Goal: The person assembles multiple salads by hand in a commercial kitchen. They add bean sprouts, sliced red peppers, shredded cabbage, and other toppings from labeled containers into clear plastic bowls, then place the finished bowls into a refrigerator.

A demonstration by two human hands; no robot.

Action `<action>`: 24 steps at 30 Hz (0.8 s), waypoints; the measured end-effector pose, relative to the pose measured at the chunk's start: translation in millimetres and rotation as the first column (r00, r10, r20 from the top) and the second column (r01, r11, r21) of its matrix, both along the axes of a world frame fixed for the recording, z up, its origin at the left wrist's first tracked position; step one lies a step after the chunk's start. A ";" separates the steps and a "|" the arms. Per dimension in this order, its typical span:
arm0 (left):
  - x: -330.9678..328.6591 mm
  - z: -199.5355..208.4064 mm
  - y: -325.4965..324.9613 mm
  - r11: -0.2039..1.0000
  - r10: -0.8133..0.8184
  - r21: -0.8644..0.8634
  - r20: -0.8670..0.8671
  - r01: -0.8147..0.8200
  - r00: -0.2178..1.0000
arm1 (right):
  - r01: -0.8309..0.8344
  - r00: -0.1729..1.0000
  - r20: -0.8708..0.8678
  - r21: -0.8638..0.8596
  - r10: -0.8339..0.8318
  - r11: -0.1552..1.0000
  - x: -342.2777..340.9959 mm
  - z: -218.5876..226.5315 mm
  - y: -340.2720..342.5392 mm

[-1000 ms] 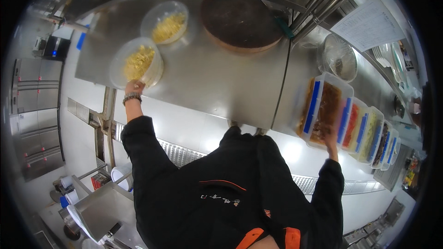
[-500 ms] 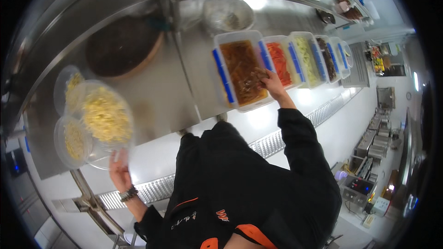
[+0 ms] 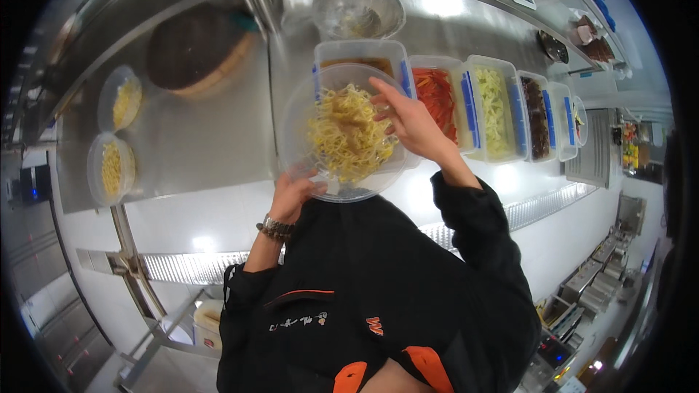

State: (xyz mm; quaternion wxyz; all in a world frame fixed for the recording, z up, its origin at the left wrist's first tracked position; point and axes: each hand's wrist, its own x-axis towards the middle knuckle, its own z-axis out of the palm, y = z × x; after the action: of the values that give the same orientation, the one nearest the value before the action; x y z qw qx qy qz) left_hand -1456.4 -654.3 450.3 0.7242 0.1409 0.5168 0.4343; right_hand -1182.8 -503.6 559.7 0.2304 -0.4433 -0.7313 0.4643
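Over the steel bench, the fingers of the left hand are curled around the near rim of a clear plastic bowl, pinching its edge from below so that the bowl is held up off the surface, just in front of the person's chest. The bowl holds a heap of pale yellow noodles. The right hand lies over the far right part of the bowl, its fingers loosely spread and bent down toward the noodles; whether they pinch any strands I cannot tell. A beaded wristband sits on the left wrist, and both forearms are in black sleeves.

Behind the bowl, and partly hidden by it, stands a rectangular tub with brown contents. To its right runs a row of like tubs side by side: one with red strips, one with pale green shreds, one with dark pieces. Beyond the brown tub is a glass mixing bowl. Well apart on the left of the bench lie a round dark chopping block and two smaller bowls of noodles, one behind the other.
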 end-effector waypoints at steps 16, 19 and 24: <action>11.4 -32.2 -13.7 0.999 0.048 -0.014 0.012 -0.048 0.999 | -0.118 0.985 0.144 0.164 0.095 0.979 5.4 -32.8 -9.4; 8.4 -34.5 -18.8 0.996 0.089 0.004 0.068 -0.090 0.994 | 0.194 0.981 0.045 -0.208 -0.189 0.959 7.6 -26.2 4.8; -10.2 -30.6 -49.1 0.994 0.108 0.014 0.120 -0.110 0.987 | 0.239 0.963 0.043 0.334 -0.268 0.912 44.0 -68.2 49.3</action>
State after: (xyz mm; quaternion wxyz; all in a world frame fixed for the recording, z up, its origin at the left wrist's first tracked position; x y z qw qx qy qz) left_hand -1466.6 -703.4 419.7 0.7273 0.0937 0.4753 0.4862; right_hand -1138.8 -454.4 491.5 0.3264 -0.5101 -0.7435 0.2836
